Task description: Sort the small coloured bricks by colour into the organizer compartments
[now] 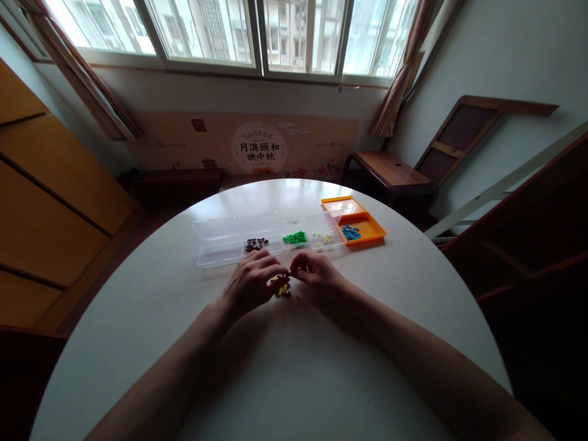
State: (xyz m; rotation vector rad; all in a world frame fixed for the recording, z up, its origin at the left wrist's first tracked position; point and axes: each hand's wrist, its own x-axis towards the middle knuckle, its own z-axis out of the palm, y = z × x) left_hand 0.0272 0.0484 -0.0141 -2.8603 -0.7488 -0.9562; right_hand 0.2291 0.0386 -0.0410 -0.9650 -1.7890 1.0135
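Note:
Over the table, my left hand (254, 277) curls its fingers at the edge of a small pile of yellow and dark brown pieces (283, 290). My right hand (318, 271) is closed in a pinch, its fingertips almost meeting those of the left above the pile. What either hand holds is too small to make out. Just beyond the hands lies a clear plastic compartment box (220, 252) with its lid open. Dark brown pieces (256, 244), green pieces (294, 237) and pale cream pieces (323, 238) sit in separate compartments.
An open orange case (373, 230) holding blue pieces (351, 232) stands right of the clear box. One tiny loose piece (297, 297) lies near my right hand. The round white table (294, 380) has its far edge toward a window. A wooden stool (390, 168) stands behind right.

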